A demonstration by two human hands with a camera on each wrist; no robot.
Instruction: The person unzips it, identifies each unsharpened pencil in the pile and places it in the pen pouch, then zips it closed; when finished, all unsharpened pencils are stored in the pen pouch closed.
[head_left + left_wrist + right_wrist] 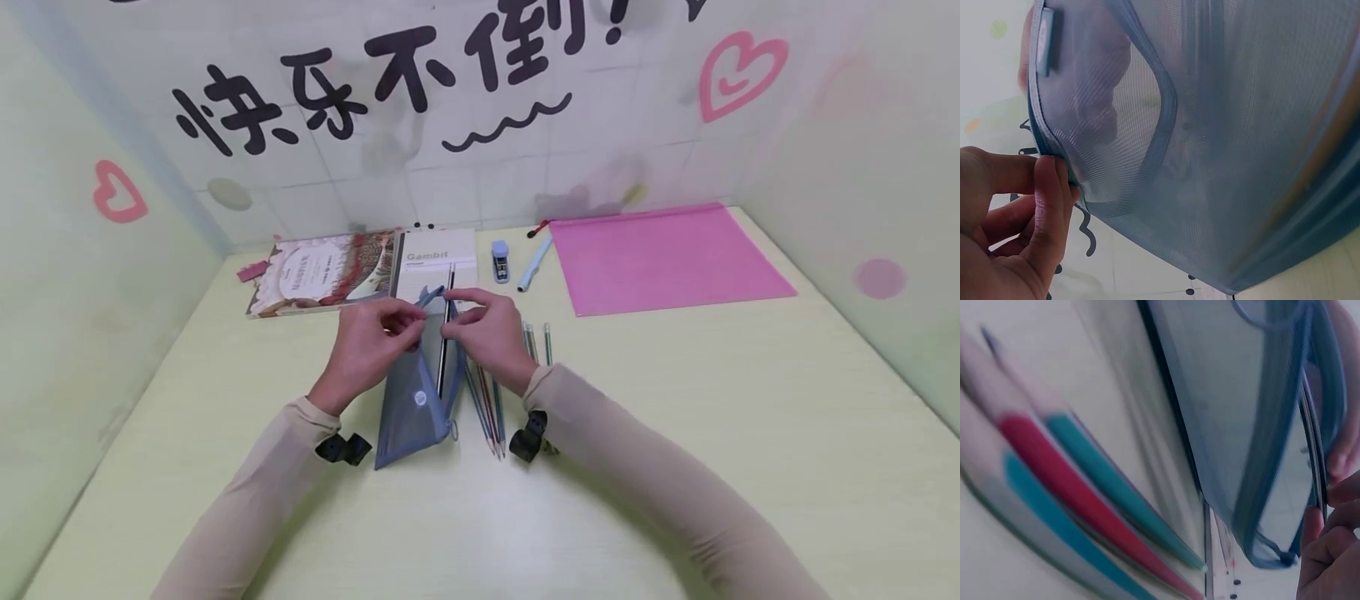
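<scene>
A blue mesh zip pouch (408, 417) stands tilted over the table with its mouth spread apart. My left hand (367, 346) pinches the pouch's zipped edge between thumb and fingers; in the left wrist view, the fingertips (1054, 187) grip that edge. My right hand (491, 333) holds a slim black-and-silver striped pencil (442, 358) by its upper part, and its lower length is inside the open pouch. The right wrist view has this pencil (1313, 444) between thumb and fingers at the zip opening. Several pencils (487, 408) lie beside the pouch, partly under my right hand.
Behind my hands lie a patterned book (322, 271), a white notebook (442, 244), a small blue stapler (500, 261) and a light-blue pen (534, 265). A pink folder (675, 258) lies at the back right. A pink eraser-like piece (252, 271) is at far left. Walls enclose the table.
</scene>
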